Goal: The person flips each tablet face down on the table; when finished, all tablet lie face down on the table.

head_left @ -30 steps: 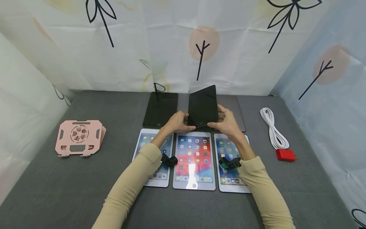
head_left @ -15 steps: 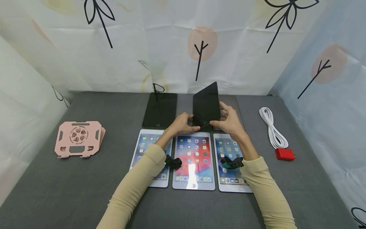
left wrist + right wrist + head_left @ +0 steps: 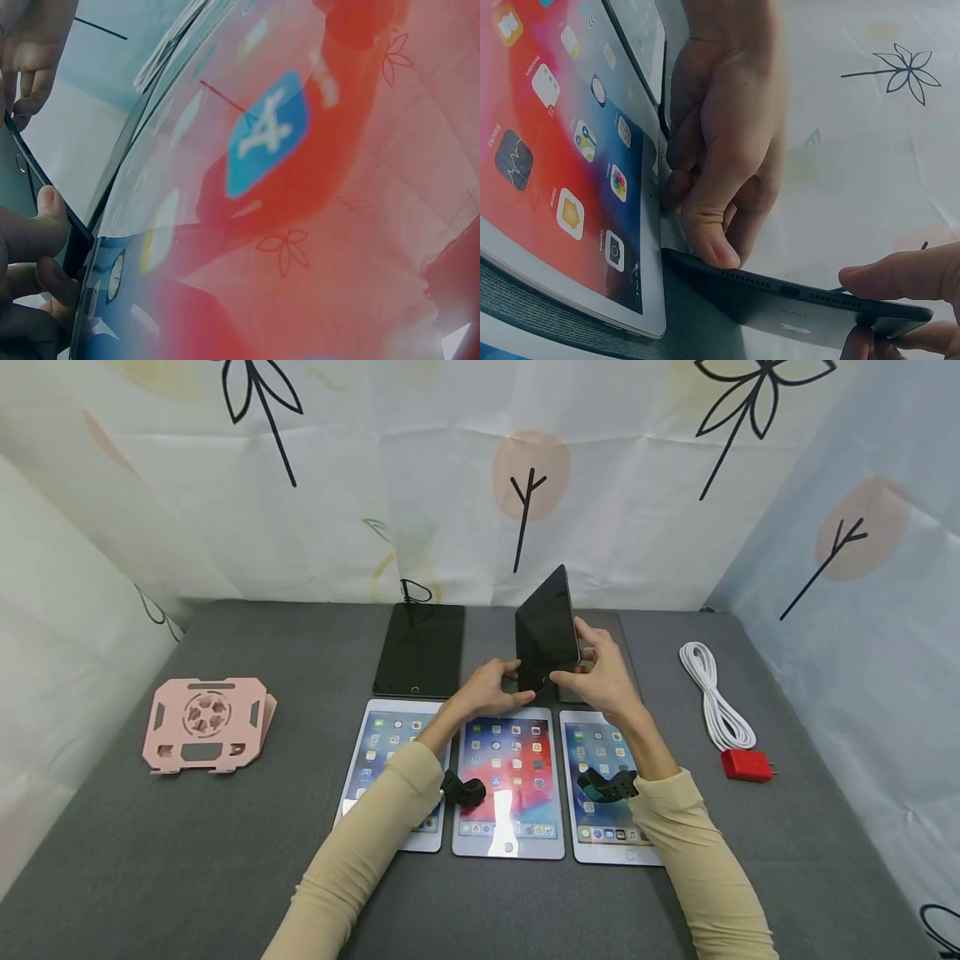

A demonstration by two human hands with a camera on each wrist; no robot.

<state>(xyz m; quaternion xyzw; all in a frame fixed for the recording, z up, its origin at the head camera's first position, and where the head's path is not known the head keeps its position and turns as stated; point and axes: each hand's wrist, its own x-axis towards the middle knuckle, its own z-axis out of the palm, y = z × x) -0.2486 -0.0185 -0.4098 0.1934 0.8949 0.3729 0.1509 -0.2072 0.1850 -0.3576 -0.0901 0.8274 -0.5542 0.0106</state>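
Note:
A black tablet (image 3: 546, 631) with a dark screen is tilted up off the table in the head view. My right hand (image 3: 602, 672) grips its right side near the bottom, thumb at the lower edge and fingers behind. At the lower left corner, my left hand (image 3: 491, 687) pinches it with thumb and curled fingers. The right wrist view shows the tablet's bottom edge (image 3: 787, 290), with its port and speaker holes, between both hands. Just in front lies a white tablet (image 3: 508, 852) with a lit home screen. Part of the raised tablet's back is hidden in the head view.
Two more white tablets, a left one (image 3: 375, 735) and a right one (image 3: 600, 739), flank the middle one. Behind lie another black tablet (image 3: 422, 647) and a grey tablet (image 3: 611, 625). A pink stand (image 3: 206, 722), a white cable (image 3: 716, 693) and a red charger (image 3: 747, 765) lie farther out.
The held black tablet has shifted slightly right and turned, its upper end rising and its screen now seen more edge-on. My left hand has moved right along with it.

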